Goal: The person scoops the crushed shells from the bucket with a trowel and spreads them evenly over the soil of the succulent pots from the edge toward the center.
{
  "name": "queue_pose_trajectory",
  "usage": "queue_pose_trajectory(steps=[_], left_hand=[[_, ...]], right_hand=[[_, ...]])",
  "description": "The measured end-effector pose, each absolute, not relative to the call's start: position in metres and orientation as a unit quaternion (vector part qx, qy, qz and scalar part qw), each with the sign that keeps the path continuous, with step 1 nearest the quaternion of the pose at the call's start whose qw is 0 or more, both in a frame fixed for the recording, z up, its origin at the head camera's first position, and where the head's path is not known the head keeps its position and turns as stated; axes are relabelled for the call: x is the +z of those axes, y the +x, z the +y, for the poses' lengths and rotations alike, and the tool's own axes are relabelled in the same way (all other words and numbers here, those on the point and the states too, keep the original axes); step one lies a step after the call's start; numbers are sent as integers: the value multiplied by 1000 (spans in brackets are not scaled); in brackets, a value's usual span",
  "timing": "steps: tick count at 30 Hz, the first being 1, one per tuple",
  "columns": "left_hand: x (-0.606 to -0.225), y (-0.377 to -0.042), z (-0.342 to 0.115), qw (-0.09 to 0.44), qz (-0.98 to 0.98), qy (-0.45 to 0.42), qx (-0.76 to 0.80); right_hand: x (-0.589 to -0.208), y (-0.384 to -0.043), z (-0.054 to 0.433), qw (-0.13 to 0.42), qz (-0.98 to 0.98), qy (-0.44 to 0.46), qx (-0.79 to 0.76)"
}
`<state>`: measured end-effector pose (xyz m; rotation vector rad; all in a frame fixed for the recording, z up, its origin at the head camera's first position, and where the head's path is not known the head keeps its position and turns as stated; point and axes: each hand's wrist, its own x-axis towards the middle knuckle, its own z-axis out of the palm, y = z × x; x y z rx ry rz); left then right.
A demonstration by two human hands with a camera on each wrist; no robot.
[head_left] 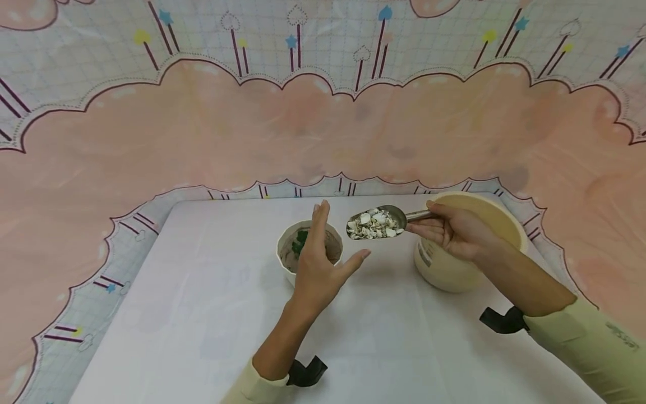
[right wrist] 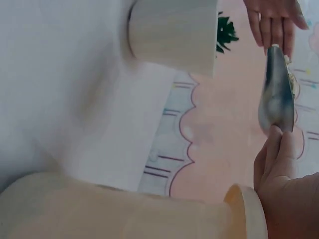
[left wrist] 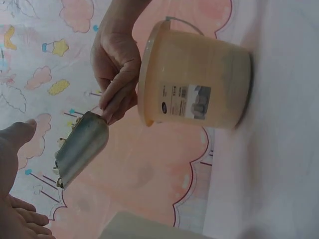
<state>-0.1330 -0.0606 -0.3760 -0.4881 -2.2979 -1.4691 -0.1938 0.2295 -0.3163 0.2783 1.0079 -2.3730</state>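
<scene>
My right hand [head_left: 461,230] grips the handle of a metal scoop [head_left: 395,213], held level above the table at the bucket's left side. Pale, whitish chips [head_left: 374,224] fill the scoop in a heap. Over the near side of a white pot [head_left: 285,269], my left hand [head_left: 318,269] is raised with its fingers straight and its thumb spread toward the scoop; nothing is in it. Dark green leaves [right wrist: 227,34] stick up above the pot's rim in the right wrist view. The left hand hides part of the pot and its contents in the head view.
A cream bucket [left wrist: 209,74] with a label and a wire handle stands upright at the right, below my right forearm. Everything stands on a white-covered table [head_left: 202,314]. A patterned pink and white cloth [head_left: 303,134] hangs behind it.
</scene>
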Motion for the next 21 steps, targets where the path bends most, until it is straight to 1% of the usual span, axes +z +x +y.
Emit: queue_pose_trajectory(steps=[12,15,21], left_hand=[[-386,-129,-97,206,-829,-154,-497],[-391,-129,-107,201,-837,-142,-488],[-400,-128,-122,175,-852,-119,-479]], right_hand=[[-316,-189,202,260,424,106,-861],[-317,-185,197,252,430,100,-861],[-321,-177,188,254,433,109,-858]])
